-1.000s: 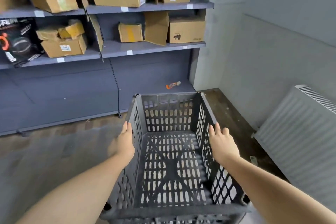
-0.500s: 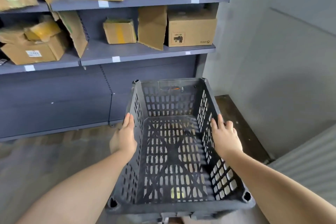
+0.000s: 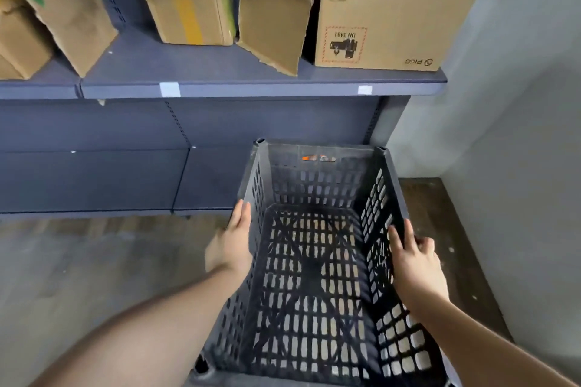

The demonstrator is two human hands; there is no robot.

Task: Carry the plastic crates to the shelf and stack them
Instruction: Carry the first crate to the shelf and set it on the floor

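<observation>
We reach both arms forward and down, our left hand (image 3: pixel 231 247) pressed flat against the outer left wall of the dark plastic crate (image 3: pixel 314 264), fingers extended. Our right hand (image 3: pixel 415 264) clasps the right rim, fingers curled over it, though apparently loosely. The empty crate hangs between our hands, just before the grey shelf (image 3: pixel 251 88), below its boxed ledge.

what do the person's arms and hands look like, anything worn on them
Both forearms are bare as far as the picture shows, with no sleeves in view. The left hand and the right hand wear no gloves. No watch, bracelet or ring shows on the visible sides. Fingernails look short and plain, though the picture is slightly blurred.
</observation>
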